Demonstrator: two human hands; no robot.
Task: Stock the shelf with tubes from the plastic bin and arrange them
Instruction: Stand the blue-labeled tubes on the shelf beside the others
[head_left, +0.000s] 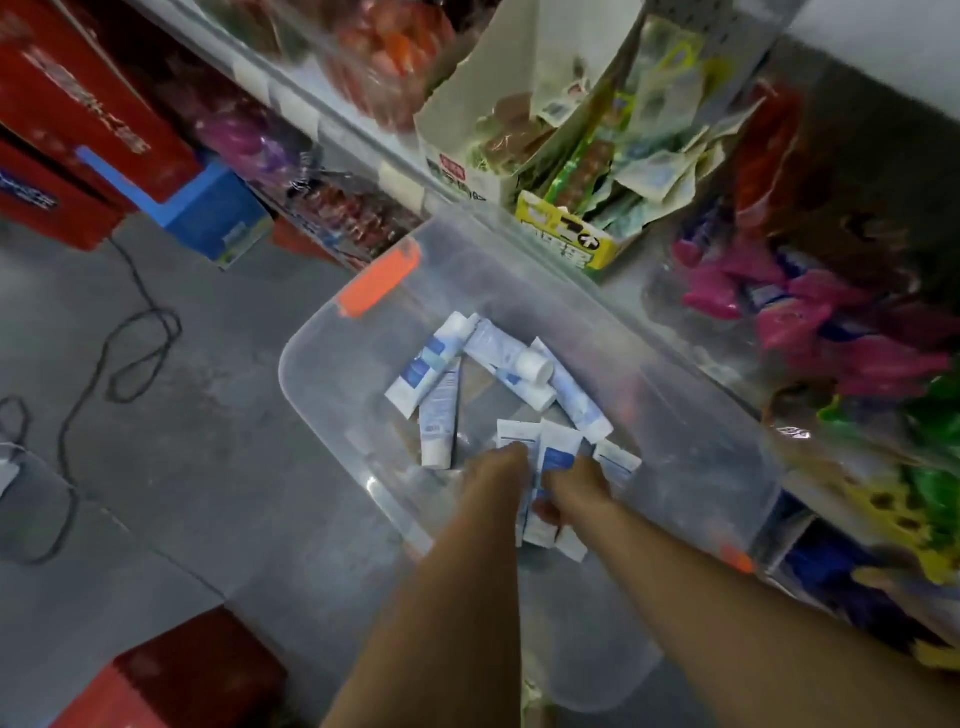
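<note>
Fingers (546, 512) of the right hand (574, 493) curl round a bunch of white tubes (558, 452); the left hand (493, 467) touches them, its grip hard to tell; more tubes (431, 364) lie in the clear plastic bin (649, 415) beside the shelf (395, 171).

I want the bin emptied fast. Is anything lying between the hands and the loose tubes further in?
Nothing visible does. The plastic bin is open-topped, the right hand grips a bundle of tubes, the left hand touches it, and the loose tubes lie uncovered just beyond.
</note>
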